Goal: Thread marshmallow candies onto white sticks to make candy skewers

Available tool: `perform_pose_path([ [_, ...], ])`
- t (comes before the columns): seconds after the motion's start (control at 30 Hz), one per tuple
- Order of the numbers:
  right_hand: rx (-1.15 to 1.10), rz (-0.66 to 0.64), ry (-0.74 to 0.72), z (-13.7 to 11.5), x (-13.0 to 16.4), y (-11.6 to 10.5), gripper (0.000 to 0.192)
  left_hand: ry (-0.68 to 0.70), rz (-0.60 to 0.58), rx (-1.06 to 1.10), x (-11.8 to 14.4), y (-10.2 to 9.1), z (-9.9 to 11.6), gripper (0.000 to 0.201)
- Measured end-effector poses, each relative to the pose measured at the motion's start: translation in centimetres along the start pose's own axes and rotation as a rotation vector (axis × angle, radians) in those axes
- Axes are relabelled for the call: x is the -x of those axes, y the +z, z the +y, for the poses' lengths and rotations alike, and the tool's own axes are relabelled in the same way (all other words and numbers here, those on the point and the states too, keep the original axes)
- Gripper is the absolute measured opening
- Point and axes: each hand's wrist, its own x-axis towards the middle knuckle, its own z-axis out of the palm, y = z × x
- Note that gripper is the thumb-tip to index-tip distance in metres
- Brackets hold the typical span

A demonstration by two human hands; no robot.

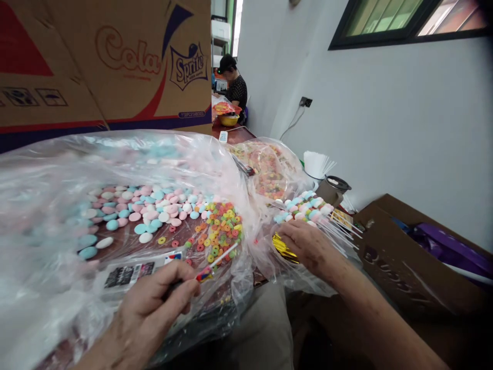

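Seen from the head camera: the left hand (154,303) pinches a thin stick (217,259) over the ring candies (219,226) (tip aimed to thread them), while the right hand (308,246) rests loosely curled by gold ties (284,248), beside finished marshmallow skewers (308,208).

Glossy clear plastic bag (57,216); matt brown cardboard boxes (115,67); shiny gold foil ties (284,247); thin white sticks (342,231).

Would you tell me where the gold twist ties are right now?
In the head view, the gold twist ties lie right of centre, under the fingers of the right hand, just below the finished candy sticks.
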Motion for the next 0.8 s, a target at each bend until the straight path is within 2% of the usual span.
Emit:
perform_pose_path([
  [0.07, 0.064, -0.056, 0.065, 2.2, -0.3, 1.6, 0.023, -0.191, 0.080, 0.168, -0.1, -0.3, 0.5, 0.027],
  [0.13, 0.110, -0.086, 0.092, 3.2, -0.5, 3.3, 0.028, -0.340, 0.115, 0.279, -0.2, -0.3, 0.8, 0.029],
  [0.23, 0.158, -0.123, 0.103, 3.3, -0.6, 5.0, 0.031, -0.454, 0.125, 0.348, -0.4, -0.4, 1.0, 0.032],
  [0.4, 0.197, -0.165, 0.162, 3.5, -0.8, 4.6, 0.036, -0.423, 0.125, 0.394, -0.4, -0.6, 0.7, 0.033],
  [0.5, 0.200, -0.182, 0.166, 3.7, -0.6, 3.9, 0.036, -0.459, 0.121, 0.416, -0.4, -0.7, 0.7, 0.033],
  [0.8, 0.221, -0.175, 0.207, 3.1, 0.0, 3.3, 0.042, -0.458, 0.074, 0.436, -0.1, -0.5, 0.5, 0.027],
])
